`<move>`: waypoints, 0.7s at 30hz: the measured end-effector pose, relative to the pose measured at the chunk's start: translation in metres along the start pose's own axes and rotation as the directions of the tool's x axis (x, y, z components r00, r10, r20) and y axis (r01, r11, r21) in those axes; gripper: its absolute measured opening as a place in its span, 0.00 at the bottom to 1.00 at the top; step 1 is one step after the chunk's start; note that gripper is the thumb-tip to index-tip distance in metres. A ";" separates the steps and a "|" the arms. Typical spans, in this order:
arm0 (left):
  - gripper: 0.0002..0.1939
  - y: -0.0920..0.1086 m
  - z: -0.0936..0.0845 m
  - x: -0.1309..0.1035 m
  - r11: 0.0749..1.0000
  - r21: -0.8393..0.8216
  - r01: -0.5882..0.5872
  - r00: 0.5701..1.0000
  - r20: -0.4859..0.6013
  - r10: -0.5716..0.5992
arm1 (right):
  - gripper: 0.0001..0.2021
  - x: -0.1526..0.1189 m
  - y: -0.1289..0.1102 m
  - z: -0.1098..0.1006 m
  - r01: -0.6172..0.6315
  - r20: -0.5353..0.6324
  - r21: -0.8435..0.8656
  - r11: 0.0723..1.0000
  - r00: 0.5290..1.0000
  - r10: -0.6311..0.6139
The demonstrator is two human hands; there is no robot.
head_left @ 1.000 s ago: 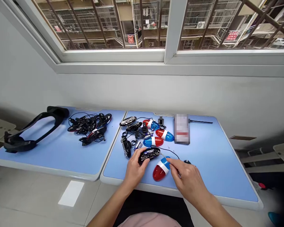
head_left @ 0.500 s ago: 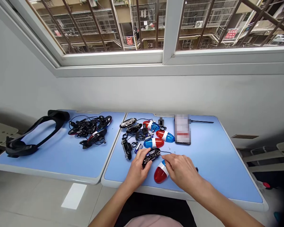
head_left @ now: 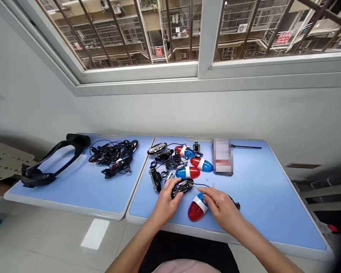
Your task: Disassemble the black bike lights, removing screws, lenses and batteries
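My left hand (head_left: 168, 199) grips the near-left end of a black oval battery housing (head_left: 184, 186), thumb and fingers on opposite sides; circuit parts or cells show in its open top. A black wire runs from its right end. My right hand (head_left: 223, 206) pinches a thin metal tool (head_left: 195, 187), its tip at the housing's right end; its handle is hidden in the fingers. Just below lies a red, white and blue light cover (head_left: 197, 207), partly behind my right hand. A black part (head_left: 236, 204) shows beyond that hand.
Several more light covers (head_left: 201, 164), open black housings (head_left: 154, 179) and loose batteries lie behind. A phone (head_left: 223, 157) with a cable lies at the back right. On the left table are wired black units (head_left: 113, 155) and a black curved frame (head_left: 65, 168). Small screws (head_left: 207, 179) lie nearby.
The view has shifted slightly, so the tables sit further right. More of the thin metal tool shows between my right fingers and the housing. My left hand keeps its hold.
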State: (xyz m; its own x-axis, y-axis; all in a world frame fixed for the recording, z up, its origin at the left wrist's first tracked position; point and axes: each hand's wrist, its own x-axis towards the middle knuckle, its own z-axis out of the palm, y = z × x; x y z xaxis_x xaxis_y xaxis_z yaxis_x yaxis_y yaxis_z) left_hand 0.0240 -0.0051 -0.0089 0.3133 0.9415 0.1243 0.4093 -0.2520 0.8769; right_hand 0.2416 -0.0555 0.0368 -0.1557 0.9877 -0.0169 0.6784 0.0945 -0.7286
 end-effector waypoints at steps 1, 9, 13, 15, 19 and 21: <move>0.20 0.001 0.000 0.000 1.000 -0.012 0.015 1.000 -0.006 -0.015 | 0.19 -0.003 0.005 0.004 0.054 -0.022 -0.010 0.999 0.998 -0.054; 0.24 0.007 -0.006 0.007 0.939 -0.183 0.292 0.952 0.149 -0.267 | 0.20 -0.005 0.029 0.016 0.402 -0.132 -0.232 0.886 0.889 -0.439; 0.24 0.007 -0.007 0.006 0.948 -0.178 0.265 0.956 0.173 -0.235 | 0.20 -0.006 0.019 0.006 0.306 -0.099 -0.237 0.922 0.936 -0.337; 0.22 0.006 -0.007 0.006 0.966 -0.138 0.217 0.969 0.146 -0.197 | 0.21 -0.007 0.009 -0.003 0.223 -0.040 -0.265 0.938 0.969 -0.242; 0.20 0.004 -0.007 0.006 0.998 -0.032 0.049 0.995 0.088 -0.046 | 0.23 -0.001 -0.014 -0.019 0.094 0.102 -0.384 0.919 0.993 -0.059; 0.20 0.004 -0.007 0.006 1.000 -0.009 -0.011 0.995 0.098 0.012 | 0.23 0.005 -0.024 -0.025 0.061 0.147 -0.443 0.895 0.989 0.005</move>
State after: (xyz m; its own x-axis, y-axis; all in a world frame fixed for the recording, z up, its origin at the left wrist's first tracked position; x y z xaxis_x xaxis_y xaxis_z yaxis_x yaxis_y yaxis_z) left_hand 0.0210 0.0011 -0.0016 0.4006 0.9119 0.0890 0.3984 -0.2608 0.8794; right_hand 0.2422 -0.0496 0.0713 -0.2561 0.9590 -0.1212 0.9153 0.2003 -0.3496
